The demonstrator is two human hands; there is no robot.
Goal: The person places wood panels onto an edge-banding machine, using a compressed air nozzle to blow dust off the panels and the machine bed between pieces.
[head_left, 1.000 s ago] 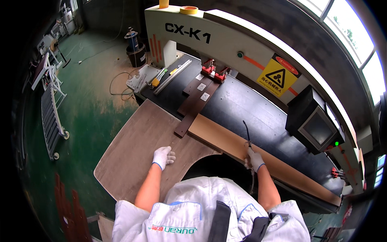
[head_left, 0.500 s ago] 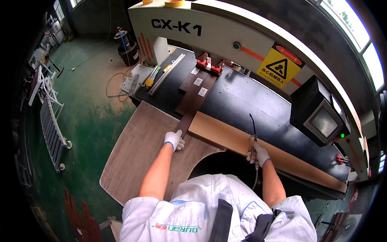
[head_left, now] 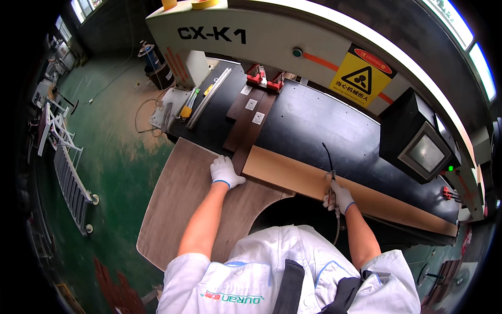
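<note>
My left hand (head_left: 226,171), in a white glove, lies on the grey wood-grain board (head_left: 183,193) with its fingers stretched out. Its thumb side touches the near end of a dark brown strip (head_left: 243,155). That strip runs back to more dark brown boards (head_left: 244,124) bearing white labels, under red clamps (head_left: 264,81). My gloved right hand (head_left: 340,198) is wrapped round an air blow gun (head_left: 332,180), whose thin black nozzle points up and away over the tan board (head_left: 287,170). A hose hangs from the gun's lower end.
The machine's black table (head_left: 319,120) lies under a white beam (head_left: 261,31). A monitor box (head_left: 418,141) juts out at right. At the table's left end are metal rails (head_left: 209,97) and a yellow-handled tool (head_left: 186,111). A wheeled ladder-like frame (head_left: 73,180) stands on the green floor.
My left hand has loosened from the brown strip's near end and moved forward, fingers now spread along its left side. My right hand keeps the blow gun. The view has shifted slightly.
</note>
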